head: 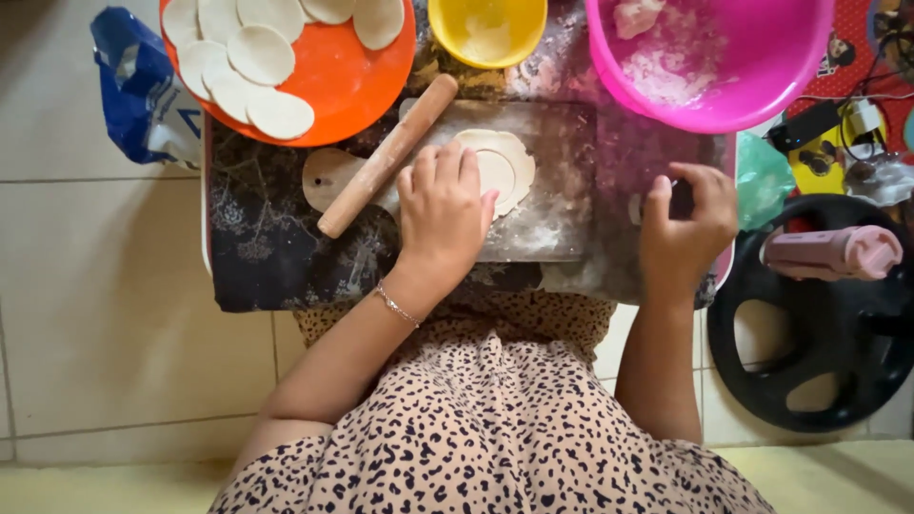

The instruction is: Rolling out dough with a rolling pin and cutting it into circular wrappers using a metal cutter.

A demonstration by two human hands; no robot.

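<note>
Your left hand (443, 209) lies flat, pinning the dough sheet (500, 167) (steadying it); your right hand (687, 221) pinches something small, perhaps a cutter.

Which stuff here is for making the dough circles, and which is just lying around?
For the dough: left hand, dough sheet, rolling pin, floured board, orange plate of circles, pink bowl, right hand.

Lying around: blue bag, black wheel, pink tool.

Pale cream dough rounds (262, 57) sit on the orange plate (352, 81) at the far-left corner of the dark, branch-patterned board cover (276, 238), with a yellow bowl (487, 33) mid far edge, a hot-pink basin (743, 86) far right, and a tan rolling pin (386, 157).
</note>
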